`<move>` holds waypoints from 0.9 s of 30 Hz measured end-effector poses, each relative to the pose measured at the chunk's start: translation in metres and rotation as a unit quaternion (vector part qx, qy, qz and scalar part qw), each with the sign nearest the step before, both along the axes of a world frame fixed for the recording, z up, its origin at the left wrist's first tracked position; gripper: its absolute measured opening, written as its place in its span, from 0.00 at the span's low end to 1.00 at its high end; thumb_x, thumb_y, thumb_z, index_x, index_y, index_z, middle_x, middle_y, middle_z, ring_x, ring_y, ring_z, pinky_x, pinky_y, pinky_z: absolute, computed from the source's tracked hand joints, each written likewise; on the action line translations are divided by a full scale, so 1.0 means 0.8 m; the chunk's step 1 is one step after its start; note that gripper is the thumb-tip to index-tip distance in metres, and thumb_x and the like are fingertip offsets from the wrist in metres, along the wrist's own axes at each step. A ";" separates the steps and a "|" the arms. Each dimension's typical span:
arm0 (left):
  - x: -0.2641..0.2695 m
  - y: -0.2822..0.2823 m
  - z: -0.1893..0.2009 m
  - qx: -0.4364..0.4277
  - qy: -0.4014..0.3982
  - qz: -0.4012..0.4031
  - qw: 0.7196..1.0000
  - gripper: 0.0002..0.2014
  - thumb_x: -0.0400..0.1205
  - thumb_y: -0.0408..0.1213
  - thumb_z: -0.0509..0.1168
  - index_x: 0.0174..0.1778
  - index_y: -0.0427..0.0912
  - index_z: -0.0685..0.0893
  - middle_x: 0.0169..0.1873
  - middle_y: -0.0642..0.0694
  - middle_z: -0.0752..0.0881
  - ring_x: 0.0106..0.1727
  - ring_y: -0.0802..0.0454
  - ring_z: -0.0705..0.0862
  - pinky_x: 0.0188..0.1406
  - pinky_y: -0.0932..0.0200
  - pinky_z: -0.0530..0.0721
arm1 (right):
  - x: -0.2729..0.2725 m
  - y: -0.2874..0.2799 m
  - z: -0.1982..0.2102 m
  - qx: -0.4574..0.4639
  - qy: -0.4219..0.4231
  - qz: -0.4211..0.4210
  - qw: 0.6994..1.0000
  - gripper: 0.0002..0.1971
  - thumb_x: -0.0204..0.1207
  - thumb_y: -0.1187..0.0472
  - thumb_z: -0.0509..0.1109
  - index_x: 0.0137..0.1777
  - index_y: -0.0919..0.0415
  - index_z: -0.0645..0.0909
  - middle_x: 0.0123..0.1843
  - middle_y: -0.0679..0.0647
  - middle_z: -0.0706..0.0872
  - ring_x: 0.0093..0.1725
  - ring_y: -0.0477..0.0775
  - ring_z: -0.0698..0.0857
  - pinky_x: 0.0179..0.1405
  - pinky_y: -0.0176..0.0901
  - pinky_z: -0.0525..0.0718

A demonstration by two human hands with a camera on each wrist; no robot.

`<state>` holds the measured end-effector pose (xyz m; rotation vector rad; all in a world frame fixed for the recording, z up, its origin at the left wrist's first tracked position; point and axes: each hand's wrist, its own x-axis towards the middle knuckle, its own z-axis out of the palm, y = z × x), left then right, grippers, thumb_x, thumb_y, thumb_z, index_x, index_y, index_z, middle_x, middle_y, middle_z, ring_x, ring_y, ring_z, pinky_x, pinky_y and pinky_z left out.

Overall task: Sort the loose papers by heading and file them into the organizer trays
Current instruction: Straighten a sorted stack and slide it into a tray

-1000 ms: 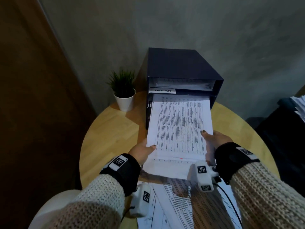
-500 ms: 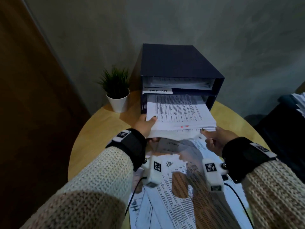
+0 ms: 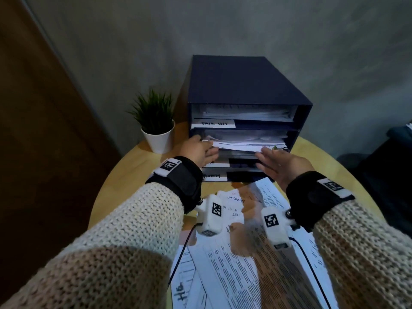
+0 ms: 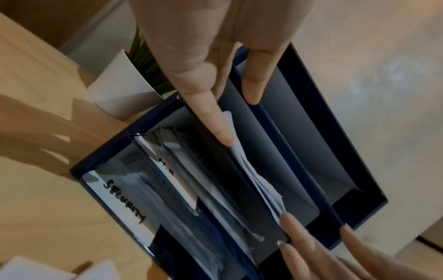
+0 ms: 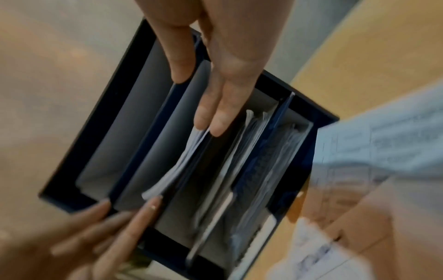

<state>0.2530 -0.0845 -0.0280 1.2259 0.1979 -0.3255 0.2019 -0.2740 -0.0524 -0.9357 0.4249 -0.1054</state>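
A dark blue organizer (image 3: 245,85) stands at the back of the round table, its trays open toward me. The top tray has a "TASK LIST" label (image 3: 213,123). A white paper stack (image 3: 247,144) lies in the second tray, its front edge sticking out slightly. My left hand (image 3: 199,150) presses straight fingers against the stack's left front corner (image 4: 251,170). My right hand (image 3: 276,162) lies flat and open at the stack's right front edge (image 5: 189,157). Neither hand grips anything. The bottom tray has a "SECURITY" label (image 4: 124,202).
Several loose printed sheets (image 3: 245,259) lie spread on the wooden table (image 3: 124,181) under my wrists, some with handwritten headings. A small potted plant (image 3: 157,123) stands left of the organizer. A grey wall rises behind and dark furniture (image 3: 388,166) sits at the right.
The paper stack that both hands held has slid into the second tray. My hands let go of its sides and now press its front edge with straight fingers.
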 end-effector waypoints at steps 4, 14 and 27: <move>-0.002 0.002 -0.017 0.212 -0.102 0.001 0.972 0.22 0.82 0.26 0.61 0.74 0.41 0.73 0.62 0.43 0.77 0.55 0.49 0.80 0.57 0.58 0.80 | 0.002 0.004 -0.005 -0.277 0.051 -0.052 0.958 0.07 0.82 0.70 0.62 0.51 0.61 0.80 0.46 0.64 0.83 0.26 0.49 0.86 0.32 0.44 0.87; 0.003 0.004 -0.039 0.527 -0.243 -0.179 0.794 0.24 0.87 0.45 0.54 0.80 0.49 0.63 0.81 0.52 0.61 0.81 0.54 0.61 0.78 0.66 0.55 | 0.010 0.028 0.001 -0.748 0.092 0.207 0.623 0.27 0.85 0.49 0.55 0.83 0.48 0.55 0.86 0.51 0.53 0.85 0.48 0.43 0.85 0.53 0.34; 0.046 0.001 -0.027 0.591 -0.161 -0.215 0.760 0.25 0.87 0.50 0.51 0.80 0.45 0.63 0.82 0.45 0.58 0.77 0.42 0.69 0.74 0.55 0.68 | 0.046 0.026 -0.008 -0.773 0.111 0.222 0.583 0.28 0.85 0.44 0.50 0.84 0.44 0.52 0.85 0.41 0.50 0.85 0.47 0.42 0.82 0.62 0.32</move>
